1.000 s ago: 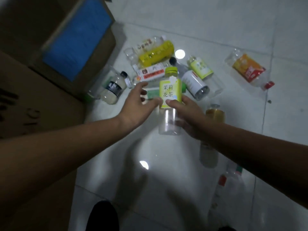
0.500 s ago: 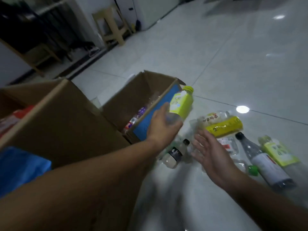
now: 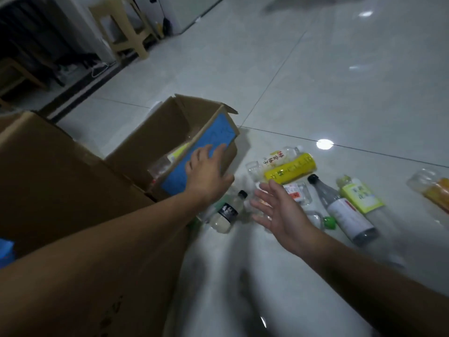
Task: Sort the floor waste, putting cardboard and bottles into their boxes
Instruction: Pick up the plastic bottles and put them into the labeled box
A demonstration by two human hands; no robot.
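Note:
A small open cardboard box (image 3: 155,142) with a blue side panel holds several bottles, among them the green-labelled bottle (image 3: 178,152) lying inside. My left hand (image 3: 206,173) hovers empty over the box's blue side, fingers spread. My right hand (image 3: 279,210) is open, palm down, above the bottles on the floor. Under and around it lie a small black-capped bottle (image 3: 224,215), a yellow bottle (image 3: 290,169), a white-labelled bottle (image 3: 277,158), a tall clear bottle with black cap (image 3: 342,210) and a green-labelled bottle (image 3: 359,195).
A large cardboard box (image 3: 60,186) stands at the left, close to my left arm. An orange-labelled bottle (image 3: 435,190) lies at the far right. A plastic stool (image 3: 121,27) and dark furniture stand at the back left. Pale tiled floor stretches beyond.
My left hand carried the green-labelled bottle to the small box and let it go inside; that hand is empty now. My right hand stays open over the floor bottles.

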